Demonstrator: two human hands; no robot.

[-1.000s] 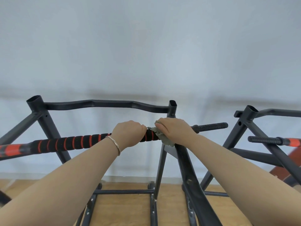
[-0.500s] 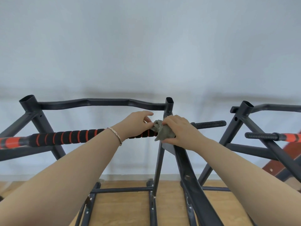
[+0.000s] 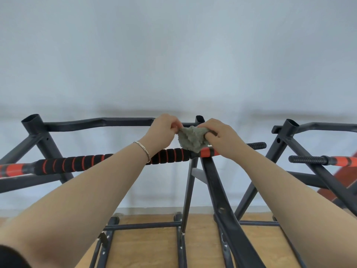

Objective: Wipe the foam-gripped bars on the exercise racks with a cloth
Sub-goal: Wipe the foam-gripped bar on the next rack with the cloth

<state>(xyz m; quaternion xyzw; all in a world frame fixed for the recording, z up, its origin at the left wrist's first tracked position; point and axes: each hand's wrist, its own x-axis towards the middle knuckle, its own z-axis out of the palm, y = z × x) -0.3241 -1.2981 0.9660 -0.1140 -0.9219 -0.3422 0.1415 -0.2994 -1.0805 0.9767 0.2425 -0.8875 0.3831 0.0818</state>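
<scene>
A black foam-gripped bar point(image 3: 81, 163) with red rings runs from the left edge to the middle of the black exercise rack point(image 3: 36, 136). A crumpled grey-green cloth point(image 3: 191, 139) hangs just above the bar's right end. My left hand point(image 3: 163, 132) pinches the cloth's left edge, and my right hand point(image 3: 222, 138) grips its right side. Both hands are lifted a little above the bar. The cloth's lower tip touches the red section of the bar.
A second black rack point(image 3: 289, 136) stands at the right with its own foam-gripped bar point(image 3: 309, 159). A ribbed black bar end point(image 3: 257, 145) sticks out behind my right wrist. Wooden floor point(image 3: 150, 246) and the rack's base rails lie below. A pale wall fills the background.
Both hands have lifted off the bar. My left hand let go of the foam grip and took the cloth's left edge, so the cloth is now spread between both hands above the bar.
</scene>
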